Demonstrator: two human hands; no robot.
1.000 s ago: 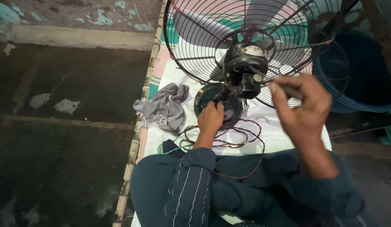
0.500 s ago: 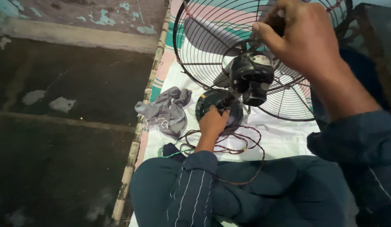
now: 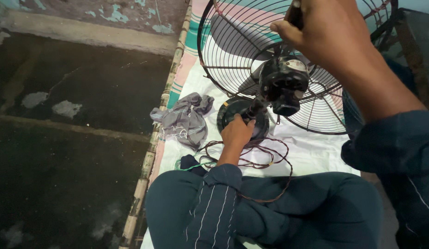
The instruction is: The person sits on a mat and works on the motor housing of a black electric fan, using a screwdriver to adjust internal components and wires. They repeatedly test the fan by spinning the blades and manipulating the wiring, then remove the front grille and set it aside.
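Head view: the left hand has its grip closed around the short dark stem of the black metal table fan, just above the fan's round base. The fan stands on a white sheet over a striped cot, its wire cage tilted. The right hand, raised near the camera, pinches a thin dark tool. A crumpled grey cloth lies beside the base; brown twisted wire loops near the person's knees.

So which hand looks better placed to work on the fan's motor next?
Probably the right hand: it hangs raised just above the black motor housing, gripping a thin dark tool whose kind I cannot tell. The left hand is busy lower down, gripping the fan's stem by the round base.
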